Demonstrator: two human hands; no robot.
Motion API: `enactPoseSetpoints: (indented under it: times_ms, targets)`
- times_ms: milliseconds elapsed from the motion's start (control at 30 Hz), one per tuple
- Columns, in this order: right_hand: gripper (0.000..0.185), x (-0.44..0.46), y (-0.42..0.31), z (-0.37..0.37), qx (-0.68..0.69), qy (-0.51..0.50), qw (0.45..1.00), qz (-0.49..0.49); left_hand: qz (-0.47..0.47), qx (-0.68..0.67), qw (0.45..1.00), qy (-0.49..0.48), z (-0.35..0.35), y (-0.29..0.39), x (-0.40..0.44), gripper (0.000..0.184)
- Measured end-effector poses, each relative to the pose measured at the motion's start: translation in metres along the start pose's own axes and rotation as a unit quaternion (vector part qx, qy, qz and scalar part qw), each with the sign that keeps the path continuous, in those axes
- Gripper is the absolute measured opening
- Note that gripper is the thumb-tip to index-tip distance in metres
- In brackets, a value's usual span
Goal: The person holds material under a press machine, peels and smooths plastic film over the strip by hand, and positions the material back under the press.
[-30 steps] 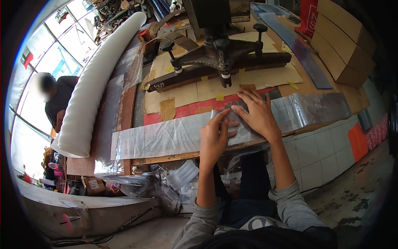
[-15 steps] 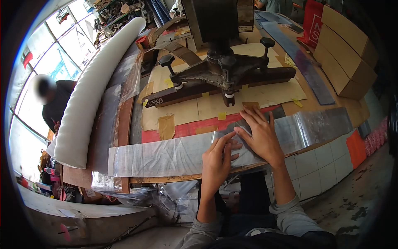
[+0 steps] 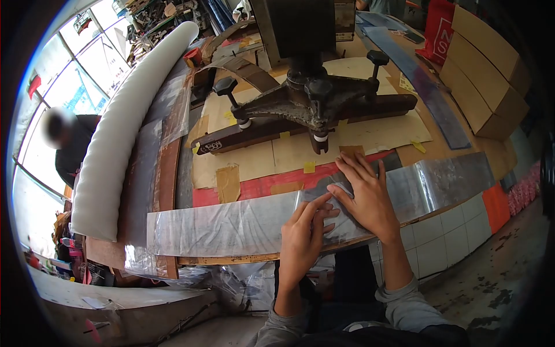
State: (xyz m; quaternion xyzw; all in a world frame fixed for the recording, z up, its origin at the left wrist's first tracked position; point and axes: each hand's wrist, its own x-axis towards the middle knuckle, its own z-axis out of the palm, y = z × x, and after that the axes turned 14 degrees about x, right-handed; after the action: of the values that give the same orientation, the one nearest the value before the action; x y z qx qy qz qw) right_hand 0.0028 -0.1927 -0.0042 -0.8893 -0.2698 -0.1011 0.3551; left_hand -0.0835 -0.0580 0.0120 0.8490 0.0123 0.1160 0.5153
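A long strip of clear plastic film (image 3: pixel 231 226) lies along the near edge of the worktable, wrinkled on its left part. My right hand (image 3: pixel 367 199) rests flat on it with fingers stretched and spread. My left hand (image 3: pixel 300 231) is beside it, fingers loosely bent and apart. Its index finger reaches toward my right thumb over the film. What lies beneath the left fingers is partly hidden. Just beyond my hands stands a dark metal press head (image 3: pixel 315 101) with a long bar (image 3: pixel 370 113), over a cream board (image 3: pixel 254 168) with yellow tape pieces.
A thick white foam roll (image 3: pixel 130 139) runs along the left, with a person (image 3: pixel 75 144) behind it. Cardboard boxes (image 3: pixel 483 75) and a red bag (image 3: pixel 436 34) stand at the right. Blue-tinted plastic strips (image 3: pixel 422 87) lie beyond the press. An orange sheet (image 3: pixel 495 207) hangs below the table's right end.
The view has shifted slightly. My hands keep nearly the same pose on the film, the right fingers a little more spread. The person at the left has moved slightly.
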Motion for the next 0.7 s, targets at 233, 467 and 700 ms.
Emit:
enactPoseSetpoints:
  times_ms: [233, 467, 700]
  targets:
    - [0.057, 0.0001, -0.001, -0.0012, -0.004, -0.003, 1.0, 0.0, -0.001, -0.003, 1.0, 0.0, 0.0003, -0.0006, 0.0, 0.027]
    - [0.057, 0.0001, -0.001, -0.001, -0.002, -0.001, 1.0, 0.0, -0.001, 0.001, 1.0, 0.004, -0.0002, 0.0011, 0.0003, 0.027]
    - [0.056, -0.0004, 0.0008, 0.0009, -0.001, 0.007, 1.0, -0.006, 0.023, -0.002, 1.0, 0.007, 0.0014, -0.0051, 0.0008, 0.03]
